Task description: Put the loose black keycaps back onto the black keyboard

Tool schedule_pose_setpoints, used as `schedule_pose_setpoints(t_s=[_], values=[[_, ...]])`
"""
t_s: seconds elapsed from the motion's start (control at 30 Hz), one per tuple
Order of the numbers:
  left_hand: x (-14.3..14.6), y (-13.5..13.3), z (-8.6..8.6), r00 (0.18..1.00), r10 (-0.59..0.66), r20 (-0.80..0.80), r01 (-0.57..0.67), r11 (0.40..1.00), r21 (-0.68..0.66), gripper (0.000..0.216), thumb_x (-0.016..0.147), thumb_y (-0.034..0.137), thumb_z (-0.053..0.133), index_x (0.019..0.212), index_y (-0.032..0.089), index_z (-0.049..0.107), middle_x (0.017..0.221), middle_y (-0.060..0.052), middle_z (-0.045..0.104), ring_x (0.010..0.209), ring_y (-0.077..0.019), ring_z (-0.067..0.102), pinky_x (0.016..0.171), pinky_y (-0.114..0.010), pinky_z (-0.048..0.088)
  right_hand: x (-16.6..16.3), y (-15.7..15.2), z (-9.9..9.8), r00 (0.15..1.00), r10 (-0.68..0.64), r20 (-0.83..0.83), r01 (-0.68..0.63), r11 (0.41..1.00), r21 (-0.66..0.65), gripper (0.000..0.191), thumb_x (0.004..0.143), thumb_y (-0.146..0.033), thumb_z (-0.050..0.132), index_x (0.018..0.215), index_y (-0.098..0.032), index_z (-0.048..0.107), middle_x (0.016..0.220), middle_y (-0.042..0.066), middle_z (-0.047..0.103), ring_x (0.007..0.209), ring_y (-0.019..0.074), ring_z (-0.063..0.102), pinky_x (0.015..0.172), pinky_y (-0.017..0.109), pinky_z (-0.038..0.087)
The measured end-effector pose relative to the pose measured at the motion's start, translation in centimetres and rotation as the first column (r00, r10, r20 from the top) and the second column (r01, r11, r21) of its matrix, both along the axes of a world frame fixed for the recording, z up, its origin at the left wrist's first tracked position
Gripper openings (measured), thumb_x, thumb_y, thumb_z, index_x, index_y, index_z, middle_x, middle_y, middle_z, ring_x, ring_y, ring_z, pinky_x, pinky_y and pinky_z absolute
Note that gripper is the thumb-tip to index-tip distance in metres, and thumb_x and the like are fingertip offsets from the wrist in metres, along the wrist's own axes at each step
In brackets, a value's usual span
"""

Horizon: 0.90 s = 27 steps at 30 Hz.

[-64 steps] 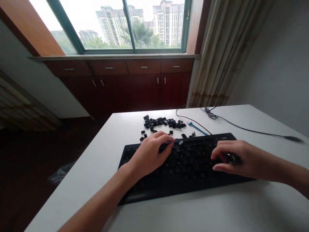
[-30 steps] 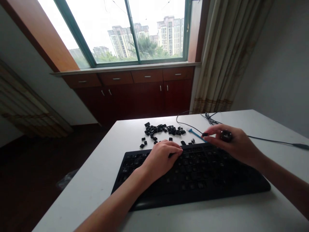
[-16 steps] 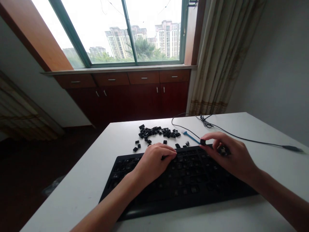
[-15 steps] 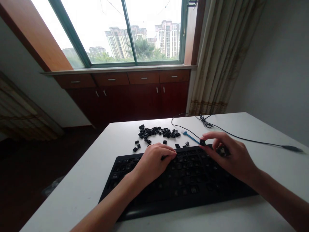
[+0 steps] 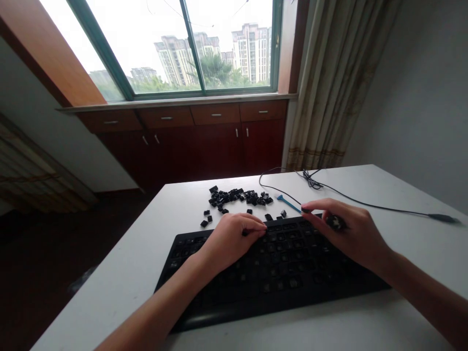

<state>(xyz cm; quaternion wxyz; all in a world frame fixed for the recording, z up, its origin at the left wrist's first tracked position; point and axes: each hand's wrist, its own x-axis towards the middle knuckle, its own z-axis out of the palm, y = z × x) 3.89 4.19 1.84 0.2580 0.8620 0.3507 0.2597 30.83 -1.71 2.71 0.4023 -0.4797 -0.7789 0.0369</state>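
A black keyboard [image 5: 234,302] lies in front of me, with open sockets where keycaps are off. My left hand [image 5: 237,234] rests over its upper middle, fingers pinched together at the back edge; whatever is between the fingertips is hidden. Above the keyboard's back right, my right hand [image 5: 343,226] pinches a small black keycap [image 5: 306,210] between thumb and forefinger. A dark rounded thing [image 5: 335,223] shows within the curl of that hand, too unclear to name. Loose black keycaps [image 5: 234,195] lie heaped behind the keyboard, with several scattered nearer my left hand.
A thin blue tool [image 5: 288,203] lies behind the keyboard, its far end near my right fingertips. The black cable [image 5: 373,208] runs across the back right of the white table [image 5: 120,273]. Beyond stand a wooden cabinet [image 5: 215,146] and a window.
The keycap in my right hand has turned from showing a broad face to lying flatter between the fingertips. My left hand stays pinched at the same place. The view has shifted slightly.
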Motion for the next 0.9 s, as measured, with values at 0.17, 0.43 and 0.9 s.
schedule_pose_setpoints(t_s=[0.17,0.43,0.9], values=[[0.4,0.3,1.1,0.978,-0.131,-0.162,0.154,0.978,0.142,0.025,0.093,0.017,0.056,0.096,0.023,0.079,0.098,-0.004,0.077,0.086,-0.0178,0.072,0.082,-0.032,0.057,-0.1,0.1,0.2,0.973,-0.141,-0.184,0.108,0.978,-0.178,0.021,0.087,-0.037,0.070,0.105,-0.026,0.071,0.073,0.000,0.066,0.057,0.0140,0.056,0.058,0.030,0.047],[0.2,0.0,1.0,0.967,-0.134,-0.217,0.178,0.964,0.199,0.027,0.094,0.020,0.052,0.100,0.023,0.078,0.104,-0.005,0.075,0.088,-0.0186,0.071,0.082,-0.033,0.057,-0.1,0.7,0.7,0.468,-0.258,-0.845,-0.363,0.816,-0.450,0.029,0.084,-0.047,0.072,0.091,-0.019,0.070,0.067,-0.001,0.062,0.046,0.0055,0.030,0.039,0.020,0.024],[0.0,-0.6,-0.5,0.999,0.016,-0.044,-0.007,0.982,0.190,0.019,0.093,0.024,0.060,0.098,0.025,0.078,0.102,-0.003,0.078,0.092,-0.0199,0.072,0.085,-0.037,0.059,-1.0,-0.2,1.4,0.308,-0.322,-0.895,-0.534,0.720,-0.443,0.027,0.084,-0.041,0.069,0.074,-0.016,0.070,0.051,-0.003,0.047,0.047,0.0077,0.018,0.036,0.018,0.022]])
